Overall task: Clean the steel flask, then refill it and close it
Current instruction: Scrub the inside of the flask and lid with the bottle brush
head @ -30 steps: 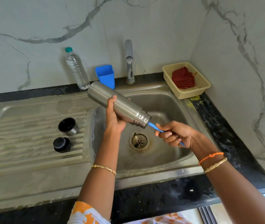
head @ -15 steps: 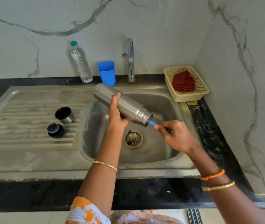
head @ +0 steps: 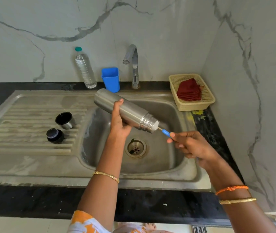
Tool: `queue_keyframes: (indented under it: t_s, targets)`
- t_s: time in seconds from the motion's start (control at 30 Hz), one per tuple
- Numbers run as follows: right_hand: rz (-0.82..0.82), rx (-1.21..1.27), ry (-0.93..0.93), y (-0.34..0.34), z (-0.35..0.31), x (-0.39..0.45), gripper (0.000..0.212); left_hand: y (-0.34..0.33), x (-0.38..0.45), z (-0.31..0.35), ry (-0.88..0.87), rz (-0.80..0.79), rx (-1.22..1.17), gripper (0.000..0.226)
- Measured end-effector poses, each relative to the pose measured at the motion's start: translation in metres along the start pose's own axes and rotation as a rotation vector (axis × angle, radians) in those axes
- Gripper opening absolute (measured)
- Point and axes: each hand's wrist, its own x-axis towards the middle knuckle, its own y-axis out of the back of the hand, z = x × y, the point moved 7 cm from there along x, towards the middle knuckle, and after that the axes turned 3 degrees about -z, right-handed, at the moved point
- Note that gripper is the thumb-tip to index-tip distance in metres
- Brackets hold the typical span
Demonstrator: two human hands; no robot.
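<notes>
The left hand (head: 119, 121) wraps the middle of the steel flask (head: 125, 110), held tilted over the sink (head: 172, 115) with its mouth down toward the right; the right hand (head: 190, 145) grips the blue handle of a bottle brush (head: 165, 131) whose white bristles show at the mouth. The flask looks rigid, smooth and probably slick when wet, so a full wrap round the mid-body seems safest. Its cup (head: 64, 120) and stopper (head: 55, 135) stand on the drainboard, light and easy to pinch.
</notes>
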Motion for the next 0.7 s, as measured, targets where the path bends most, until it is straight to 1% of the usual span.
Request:
queue_keyframes:
  t_s: [0.07, 0.1, 0.13, 0.17, 0.2, 0.27, 0.3, 0.33, 0.37, 0.4, 0.47, 0.53, 0.57, 0.6, 0.67, 0.7]
  targets:
    - [-0.104, 0.253, -0.125, -0.01, 0.007, -0.002, 0.026, -0.003, -0.001, -0.002, 0.017, -0.065, -0.01, 0.065]
    - [-0.141, 0.337, -0.153, -0.019, 0.006, -0.001, 0.025, -0.006, -0.002, -0.003, 0.022, -0.09, 0.002, 0.067]
    - [-0.152, 0.357, -0.15, -0.029, 0.002, -0.001, 0.025, -0.009, -0.001, -0.002, 0.018, -0.108, 0.018, 0.067]
    - [-0.123, 0.261, -0.089, -0.036, -0.003, 0.0, 0.025, -0.012, -0.001, 0.001, 0.004, -0.113, 0.036, 0.063]
    - [-0.055, 0.044, 0.037, -0.038, -0.012, 0.0, 0.026, -0.014, 0.0, 0.006, -0.011, -0.104, 0.057, 0.058]
    - [0.143, -0.542, 0.394, -0.04, -0.034, -0.008, 0.027, -0.016, 0.005, 0.017, -0.02, -0.061, 0.104, 0.057]
    - [0.243, -0.769, 0.566, -0.041, -0.041, -0.015, 0.027, -0.017, 0.007, 0.023, -0.009, -0.038, 0.124, 0.058]
    - [0.312, -0.923, 0.685, -0.039, -0.043, -0.019, 0.027, -0.017, 0.01, 0.028, 0.01, -0.015, 0.146, 0.059]
    - [0.367, -1.037, 0.757, -0.035, -0.041, -0.02, 0.027, -0.016, 0.012, 0.032, 0.033, 0.012, 0.171, 0.058]
    - [0.438, -1.115, 0.791, -0.029, -0.037, -0.019, 0.028, -0.017, 0.014, 0.035, 0.055, 0.041, 0.208, 0.058]
    - [0.568, -1.167, 0.802, -0.015, -0.032, -0.012, 0.032, -0.017, 0.015, 0.042, 0.077, 0.096, 0.275, 0.061]
    - [0.629, -1.105, 0.768, -0.012, -0.029, -0.006, 0.025, -0.017, 0.014, 0.044, 0.083, 0.114, 0.309, 0.059]
    - [0.595, -0.995, 0.693, -0.016, -0.027, -0.003, 0.02, -0.017, 0.012, 0.044, 0.087, 0.106, 0.318, 0.057]
    - [0.507, -0.793, 0.576, -0.02, -0.025, 0.003, 0.017, -0.018, 0.009, 0.043, 0.091, 0.094, 0.315, 0.054]
    - [0.163, -0.212, 0.24, -0.034, -0.008, 0.019, 0.016, -0.018, 0.006, 0.041, 0.079, 0.059, 0.265, 0.053]
    - [0.009, 0.035, 0.066, -0.04, 0.001, 0.021, 0.019, -0.019, 0.005, 0.04, 0.058, 0.025, 0.22, 0.057]
